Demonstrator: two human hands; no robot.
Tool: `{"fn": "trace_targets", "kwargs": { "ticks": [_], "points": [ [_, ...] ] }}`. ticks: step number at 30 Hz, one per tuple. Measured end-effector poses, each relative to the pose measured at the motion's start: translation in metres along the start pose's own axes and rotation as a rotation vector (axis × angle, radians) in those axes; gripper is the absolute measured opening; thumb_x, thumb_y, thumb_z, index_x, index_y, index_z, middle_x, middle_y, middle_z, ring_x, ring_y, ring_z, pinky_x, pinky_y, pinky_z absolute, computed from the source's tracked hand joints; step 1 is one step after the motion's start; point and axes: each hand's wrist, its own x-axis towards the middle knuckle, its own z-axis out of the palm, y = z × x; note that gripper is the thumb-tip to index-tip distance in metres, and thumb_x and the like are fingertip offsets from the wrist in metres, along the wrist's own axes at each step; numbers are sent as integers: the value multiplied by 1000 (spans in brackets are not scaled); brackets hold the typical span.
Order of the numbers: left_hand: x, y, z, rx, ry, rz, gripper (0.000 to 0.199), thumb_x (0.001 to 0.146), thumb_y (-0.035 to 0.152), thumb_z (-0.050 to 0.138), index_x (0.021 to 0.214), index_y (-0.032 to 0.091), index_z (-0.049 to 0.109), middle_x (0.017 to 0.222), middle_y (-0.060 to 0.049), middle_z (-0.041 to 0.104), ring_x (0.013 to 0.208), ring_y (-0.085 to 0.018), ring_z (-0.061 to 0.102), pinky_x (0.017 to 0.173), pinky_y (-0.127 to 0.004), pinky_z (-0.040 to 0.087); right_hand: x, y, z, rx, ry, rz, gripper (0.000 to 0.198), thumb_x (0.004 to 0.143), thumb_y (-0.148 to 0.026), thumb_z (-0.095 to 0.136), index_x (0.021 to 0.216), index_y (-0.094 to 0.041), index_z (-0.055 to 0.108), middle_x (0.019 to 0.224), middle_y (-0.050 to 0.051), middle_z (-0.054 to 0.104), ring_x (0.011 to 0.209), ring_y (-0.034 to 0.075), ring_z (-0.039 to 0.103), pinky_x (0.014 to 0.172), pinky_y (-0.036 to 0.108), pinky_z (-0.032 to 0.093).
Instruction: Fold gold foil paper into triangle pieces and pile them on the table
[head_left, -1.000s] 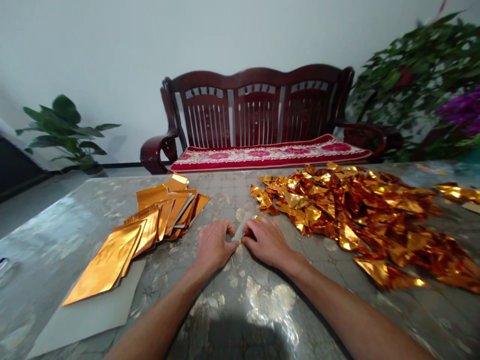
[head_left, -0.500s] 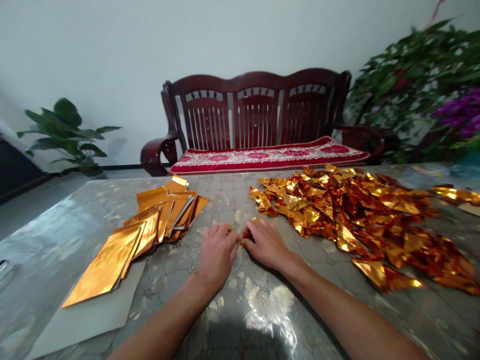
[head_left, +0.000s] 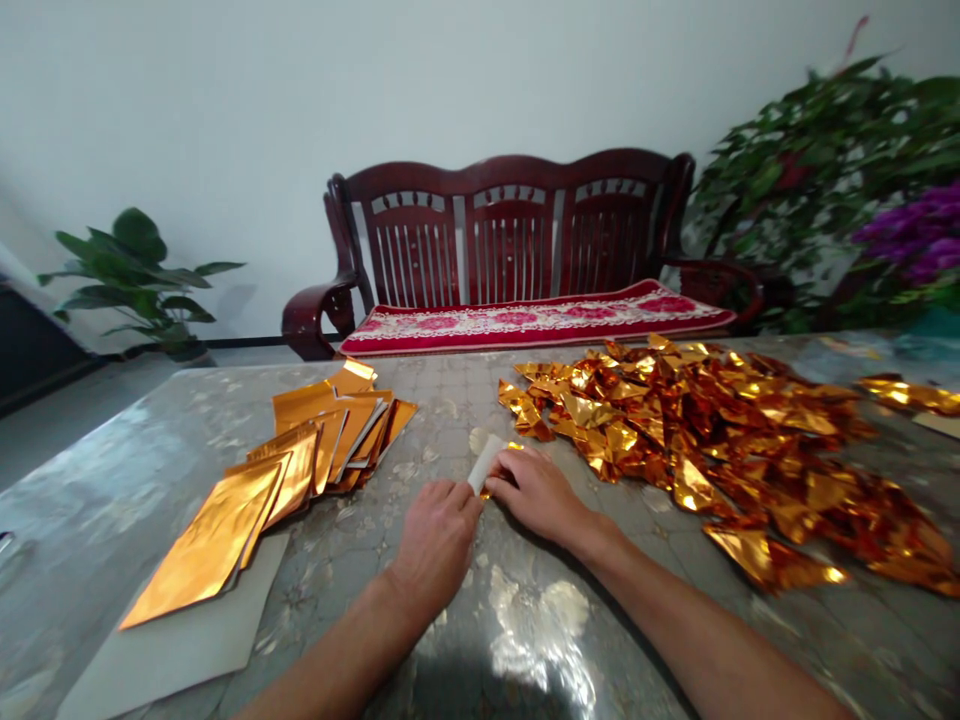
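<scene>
Between my hands is a small piece of gold foil paper with its pale back turned up as a narrow strip. My left hand pinches its near left edge. My right hand has its fingers closed on the other side, where a bit of gold shows. Fingers cover most of the sheet. To the left lies a fanned stack of flat gold foil sheets. On the right spreads a large heap of folded gold foil pieces.
Under the left stack rests a pale grey sheet on the patterned, glossy tabletop. Beyond the table stands a dark red wooden bench with a patterned red cushion. Green plants flank it.
My left hand has drawn slightly back toward me, and a pale strip of the paper now shows between the hands. My right hand stays nearly in place. The view has tilted up a little.
</scene>
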Motion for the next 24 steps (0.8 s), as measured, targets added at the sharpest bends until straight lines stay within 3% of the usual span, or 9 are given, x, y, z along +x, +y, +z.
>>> {"fn": "trace_targets", "kwargs": {
  "ticks": [11,16,24],
  "points": [
    [2,-1,1,9,-21,8,17,92,12,52,94,20,67,96,-5,66,93,-24,58,83,-38,46,0,-2,1,-171,25,3,23,100,-31,53,84,-19,65,91,3,68,88,18,55,77,29,33],
    [1,-2,2,9,-15,13,17,92,12,52,95,20,67,96,-5,66,93,-24,58,83,-38,46,0,3,0,-125,7,-28,22,99,-35,55,87,-22,68,91,0,70,88,17,55,77,29,31],
    [0,-3,4,27,-1,25,17,92,13,52,96,20,67,95,-6,65,92,-24,57,81,-38,45,1,1,2,-206,-15,-34,30,101,-34,51,80,-20,67,88,1,69,87,18,53,75,31,29]
  ]
}}
